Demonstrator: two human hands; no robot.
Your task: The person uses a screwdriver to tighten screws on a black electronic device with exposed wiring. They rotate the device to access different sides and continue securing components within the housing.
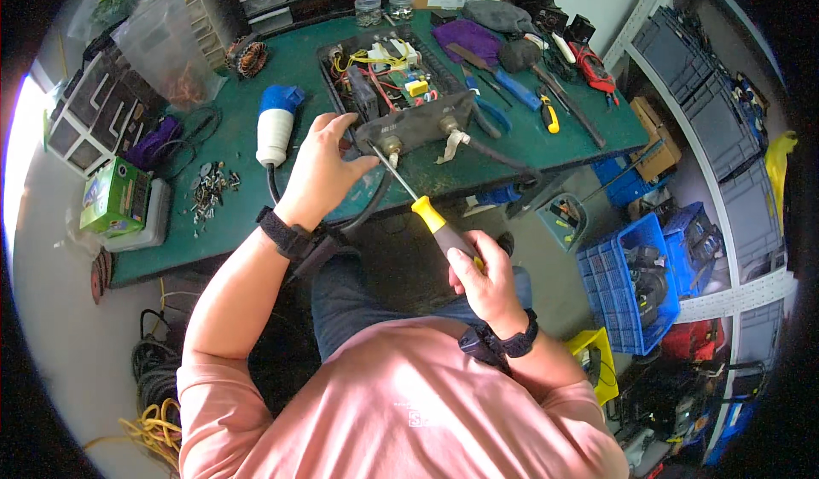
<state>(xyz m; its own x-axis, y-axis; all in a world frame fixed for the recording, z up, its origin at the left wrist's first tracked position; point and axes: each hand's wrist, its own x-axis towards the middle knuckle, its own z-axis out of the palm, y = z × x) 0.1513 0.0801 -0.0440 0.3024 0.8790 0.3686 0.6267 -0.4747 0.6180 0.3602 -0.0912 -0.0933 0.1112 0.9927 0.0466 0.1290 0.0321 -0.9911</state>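
Note:
An open black electronics housing (pixel 415 125) sits near the bench's front edge, with a circuit board (pixel 401 65), yellow wires and a yellow component exposed inside. Curled around its front left corner is my left hand (pixel 326 168), its thumb beside the screwdriver's tip. My right hand (pixel 488 276) grips the grey and yellow handle of a long screwdriver (pixel 431 216). The shaft slants up and left to the front end plate, next to a metal cable gland (pixel 391 145). Whether the tip sits in a screw is too small to tell. Another gland (pixel 450 125) carries a black cable and a whitish strip.
Left of the housing lies a blue and white plug (pixel 277 125); farther left are loose screws (pixel 212 191) and a green box (pixel 116 196). Pliers (pixel 488 112), a blue-handled file (pixel 512 89) and a yellow knife (pixel 548 116) lie right. A shelf holds grey bins (pixel 682 48).

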